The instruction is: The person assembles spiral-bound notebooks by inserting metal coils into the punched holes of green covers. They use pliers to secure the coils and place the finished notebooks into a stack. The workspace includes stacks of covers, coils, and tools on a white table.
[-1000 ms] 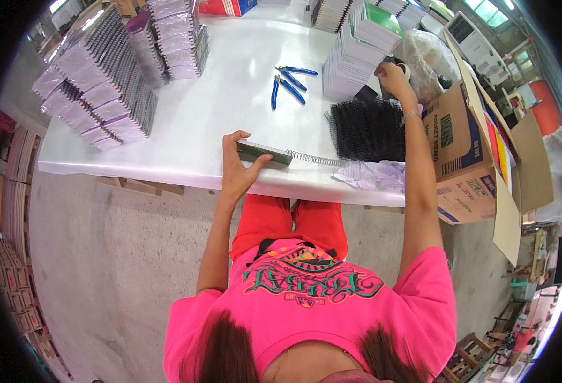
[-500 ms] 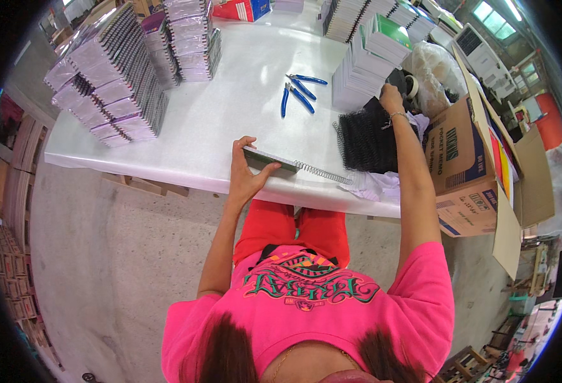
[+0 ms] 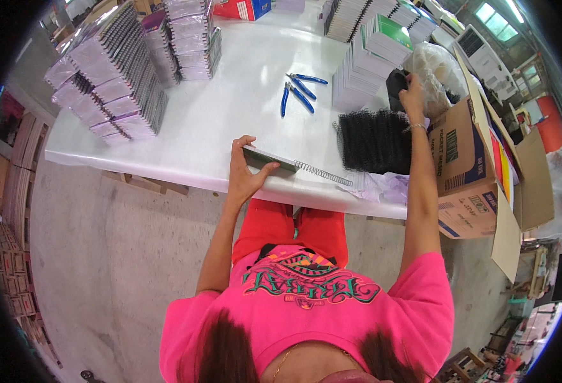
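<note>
My left hand (image 3: 247,173) grips a small notebook (image 3: 271,159) with a dark green cover at the table's near edge, thumb on the near side and fingers behind. A thin wire coil (image 3: 322,172) sticks out from the notebook's right end and rests along the table. Further off to the right, my right hand (image 3: 412,99) is closed on a limp black piece (image 3: 396,88), which looks like cloth; its exact kind is unclear. Below that hand lies a pile of black spiral coils (image 3: 373,142), with crumpled pale lilac wrapping (image 3: 386,188) beside it.
Blue-handled cutters (image 3: 301,96) lie mid-table. Tall stacks of spiral-bound notebooks (image 3: 112,80) stand at the left. White page blocks (image 3: 357,76) rise behind the coils. An open cardboard box (image 3: 466,166) and a clear plastic bag (image 3: 431,70) flank my right arm.
My right hand has moved right and slightly nearer, shifting the black piece off the coil pile, which now shows more fully. My left hand and the notebook stay put.
</note>
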A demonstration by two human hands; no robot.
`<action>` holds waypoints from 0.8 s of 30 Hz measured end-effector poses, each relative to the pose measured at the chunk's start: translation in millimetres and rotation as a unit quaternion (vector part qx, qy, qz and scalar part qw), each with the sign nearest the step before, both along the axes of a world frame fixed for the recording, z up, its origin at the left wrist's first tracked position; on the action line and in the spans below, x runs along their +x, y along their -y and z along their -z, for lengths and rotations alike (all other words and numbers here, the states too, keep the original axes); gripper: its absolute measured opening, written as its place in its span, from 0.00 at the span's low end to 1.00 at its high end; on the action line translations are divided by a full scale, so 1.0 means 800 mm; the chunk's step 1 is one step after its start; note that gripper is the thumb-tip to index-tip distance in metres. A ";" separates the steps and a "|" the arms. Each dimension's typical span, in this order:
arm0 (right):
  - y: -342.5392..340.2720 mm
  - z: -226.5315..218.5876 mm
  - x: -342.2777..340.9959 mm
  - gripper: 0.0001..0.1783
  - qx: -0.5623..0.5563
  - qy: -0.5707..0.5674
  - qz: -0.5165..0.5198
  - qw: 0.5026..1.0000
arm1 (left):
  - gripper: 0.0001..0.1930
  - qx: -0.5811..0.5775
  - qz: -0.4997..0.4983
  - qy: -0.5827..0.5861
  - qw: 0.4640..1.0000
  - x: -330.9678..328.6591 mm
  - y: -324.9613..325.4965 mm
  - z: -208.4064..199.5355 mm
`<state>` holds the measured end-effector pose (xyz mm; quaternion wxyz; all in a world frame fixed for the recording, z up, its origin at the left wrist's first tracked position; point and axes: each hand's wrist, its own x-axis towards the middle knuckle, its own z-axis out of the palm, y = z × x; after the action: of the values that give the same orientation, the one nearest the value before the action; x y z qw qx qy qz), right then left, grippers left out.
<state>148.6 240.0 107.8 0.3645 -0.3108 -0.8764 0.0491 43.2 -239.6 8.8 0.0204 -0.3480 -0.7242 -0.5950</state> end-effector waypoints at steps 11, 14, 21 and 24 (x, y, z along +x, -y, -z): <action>0.273 0.003 0.068 0.15 -0.256 0.036 -0.259 0.930 | 0.37 0.004 0.091 0.082 0.992 -0.018 0.009 -0.007; 0.320 0.032 0.038 0.14 -0.274 0.093 -0.253 0.923 | 0.37 -0.004 0.107 0.087 0.990 -0.030 0.014 -0.007; 0.320 0.062 0.020 0.28 -0.265 0.228 -0.353 0.868 | 0.39 -0.024 0.083 0.071 0.994 -0.043 0.027 -0.015; 0.329 0.057 0.014 0.29 -0.214 0.207 -0.335 0.894 | 0.41 -0.003 0.089 0.084 0.992 -0.042 0.025 -0.004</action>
<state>159.8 -23.4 62.5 0.0618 -0.0726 -0.9526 0.2887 9.4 -259.3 11.9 -0.0944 -0.3597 -0.6912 -0.6197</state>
